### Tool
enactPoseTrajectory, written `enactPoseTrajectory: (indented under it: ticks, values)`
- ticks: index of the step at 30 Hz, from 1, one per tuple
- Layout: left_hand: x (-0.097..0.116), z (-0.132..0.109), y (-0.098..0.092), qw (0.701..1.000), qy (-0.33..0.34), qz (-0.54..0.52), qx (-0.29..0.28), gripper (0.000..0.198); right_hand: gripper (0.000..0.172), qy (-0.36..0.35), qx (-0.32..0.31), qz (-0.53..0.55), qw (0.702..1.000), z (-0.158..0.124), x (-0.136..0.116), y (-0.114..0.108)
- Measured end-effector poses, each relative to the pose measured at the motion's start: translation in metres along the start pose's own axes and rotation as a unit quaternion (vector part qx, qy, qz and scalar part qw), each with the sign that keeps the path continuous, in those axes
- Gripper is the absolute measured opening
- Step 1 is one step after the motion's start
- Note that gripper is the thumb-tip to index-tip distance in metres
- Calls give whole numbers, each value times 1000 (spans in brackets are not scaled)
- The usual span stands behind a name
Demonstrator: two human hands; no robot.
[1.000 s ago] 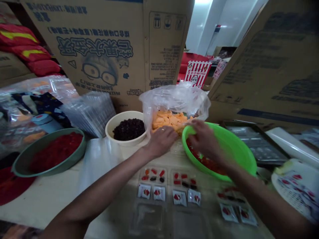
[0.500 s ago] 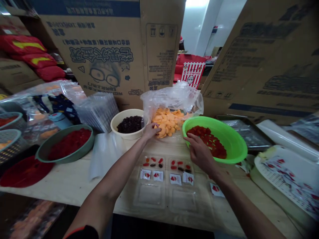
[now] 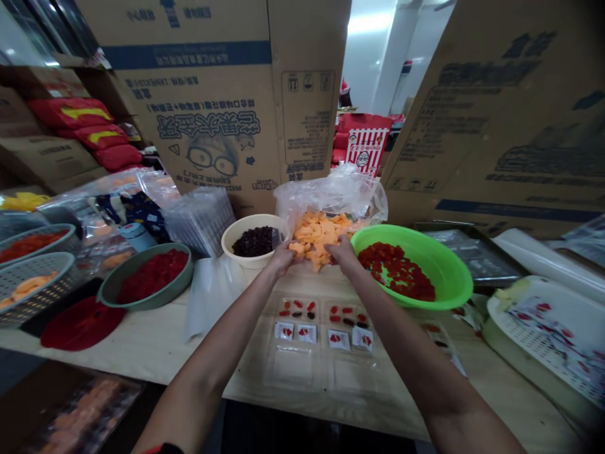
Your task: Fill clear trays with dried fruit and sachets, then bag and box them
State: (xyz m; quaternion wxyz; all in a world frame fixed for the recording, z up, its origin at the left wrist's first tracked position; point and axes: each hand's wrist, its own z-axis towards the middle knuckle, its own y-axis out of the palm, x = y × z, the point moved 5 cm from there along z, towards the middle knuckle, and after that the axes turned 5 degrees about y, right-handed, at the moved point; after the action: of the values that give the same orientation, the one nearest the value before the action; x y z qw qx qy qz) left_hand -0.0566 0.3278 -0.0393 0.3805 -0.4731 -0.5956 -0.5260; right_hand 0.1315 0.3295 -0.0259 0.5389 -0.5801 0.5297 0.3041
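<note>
A heap of orange jelly pieces [image 3: 317, 238] lies in an opened clear plastic bag [image 3: 331, 195] at the back of the table. My left hand [image 3: 283, 261] and my right hand [image 3: 343, 253] meet at the heap's front edge, with the fingers of both among the pieces. To the left of the heap is a cream bowl [image 3: 253, 221] of dark pieces. To the right is a green basin [image 3: 454, 271] of red pieces. Below my hands, clear plastic trays [image 3: 302, 328] hold small coloured pieces and red-printed sachets.
A grey-green bowl [image 3: 155, 296] of red pieces, wire baskets [image 3: 33, 284], a round red mat [image 3: 80, 323] and a stack of clear trays [image 3: 201, 221] stand to the left. A dark metal tray [image 3: 477, 258] and a white basket [image 3: 543, 334] are at right. Large cardboard boxes [image 3: 212, 107] rise behind.
My right hand has moved left from the green basin's rim to the orange heap. My left hand remains at the heap, and the view has shifted slightly.
</note>
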Motion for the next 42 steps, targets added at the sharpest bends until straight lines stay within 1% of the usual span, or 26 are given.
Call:
enactPoseTrajectory:
  ticks: [2, 5, 8, 9, 10, 11, 13, 14, 15, 17, 18, 20, 22, 24, 26, 28, 31, 32, 33, 35, 37, 38, 40, 42]
  values:
    - [1, -4, -6, 1000, -7, -10, 2, 43, 50, -1, 7, -32, 999, 3, 1, -4]
    - [4, -12, -8, 999, -23, -45, -10, 46, 51, -25, 17, -71, 997, 2, -5, -4]
    - [11, -21, -4, 995, -40, -90, -31, 40, 64, -74, 42, -82, 993, -7, -21, -3]
    - [14, -25, -2, 993, -42, -105, -40, 38, 67, -87, 26, -65, 994, -13, -25, -1]
    - [17, -29, 1, 991, -40, -118, -52, 37, 67, -94, -11, -36, 995, -19, -27, 2]
    - [20, -33, 5, 988, -36, -130, -68, 37, 63, -96, -63, -3, 993, -27, -29, 7]
    - [25, -44, 12, 983, -30, -148, -104, 36, 50, -87, -176, 53, 979, -45, -27, 17]
    - [27, -50, 15, 981, -27, -151, -119, 34, 44, -77, -220, 77, 969, -55, -25, 20]
    - [28, -56, 18, 981, -27, -147, -127, 32, 40, -66, -250, 100, 961, -65, -22, 21]
    - [27, -68, 20, 982, -35, -134, -132, 25, 38, -47, -287, 160, 943, -81, -16, 20]
    - [26, -73, 19, 981, -44, -134, -130, 22, 39, -41, -302, 194, 932, -89, -14, 17]
    - [22, -82, 12, 979, -66, -162, -103, 20, 39, -45, -312, 253, 915, -102, -12, 8]
    - [18, -92, -1, 973, -82, -207, -57, 23, 37, -51, -295, 299, 906, -111, -11, -7]
    - [14, -104, -16, 970, -84, -230, -13, 28, 37, -46, -263, 313, 912, -118, -6, -23]
    - [12, -122, -29, 974, -74, -213, -6, 29, 36, -37, -242, 277, 929, -127, 1, -36]
    - [12, -144, -40, 985, -55, -161, -20, 30, 35, -21, -240, 202, 949, -139, 13, -42]
    - [17, -178, -55, 999, -6, -16, -30, 47, 39, -21, -234, 74, 969, -160, 30, -43]
    - [18, -187, -60, 999, 8, 33, -29, 52, 41, -32, -229, 35, 972, -167, 35, -41]
    - [18, -195, -64, 996, 17, 77, -29, 51, 41, -47, -226, -1, 973, -174, 39, -38]
    - [15, -208, -69, 989, 17, 139, -42, 39, 33, -96, -226, -66, 967, -187, 43, -29]
    - [8, -217, -71, 983, 5, 171, -64, 26, 28, -157, -233, -122, 952, -198, 45, -17]
    - [4, -220, -72, 981, 1, 178, -73, 25, 30, -180, -238, -148, 943, -203, 47, -11]
    - [-4, -225, -71, 980, -6, 177, -85, 31, 35, -198, -247, -194, 928, -209, 52, 1]
    - [-13, -228, -71, 980, -6, 180, -87, 33, 32, -206, -272, -231, 911, -215, 56, 13]
